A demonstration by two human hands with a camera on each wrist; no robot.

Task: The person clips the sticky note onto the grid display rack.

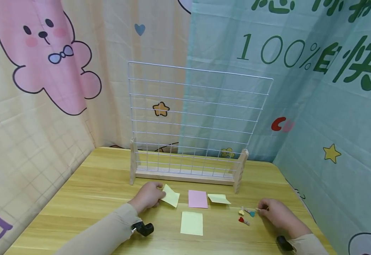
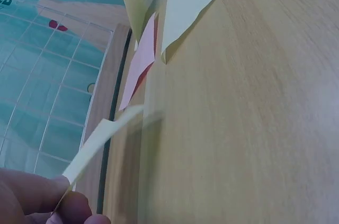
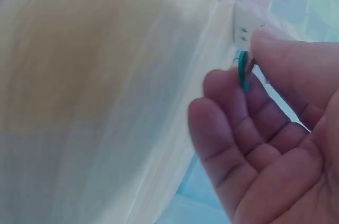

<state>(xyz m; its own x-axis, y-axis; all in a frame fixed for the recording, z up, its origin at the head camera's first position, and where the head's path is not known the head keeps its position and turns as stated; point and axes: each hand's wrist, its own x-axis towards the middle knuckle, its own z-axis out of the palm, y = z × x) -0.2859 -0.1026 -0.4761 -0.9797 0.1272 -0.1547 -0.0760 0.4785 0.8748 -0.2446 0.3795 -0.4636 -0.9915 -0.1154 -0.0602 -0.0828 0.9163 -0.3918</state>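
My left hand [image 1: 149, 195] pinches a pale yellow paper note [image 1: 171, 196] by its edge between thumb and fingers. In the left wrist view that note [image 2: 100, 142] is tilted up off the wood, with its shadow beside it. At the right, my right hand [image 1: 274, 210] pinches a small clip with a green decoration [image 3: 243, 69] between thumb and fingertip; the fingers cover most of it. Just left of this hand lie several small clips, with a yellow heart [image 1: 241, 212], a blue heart [image 1: 252, 214] and a red heart [image 1: 241, 219].
A pink note [image 1: 198, 199], a curled yellow note [image 1: 218, 198] and a flat pale yellow note [image 1: 191, 223] lie on the wooden table [image 1: 160, 241]. Behind them stands a white wire grid [image 1: 198, 73] in a wooden base [image 1: 185, 176]. Printed curtains [image 1: 115, 71] hang around the table.
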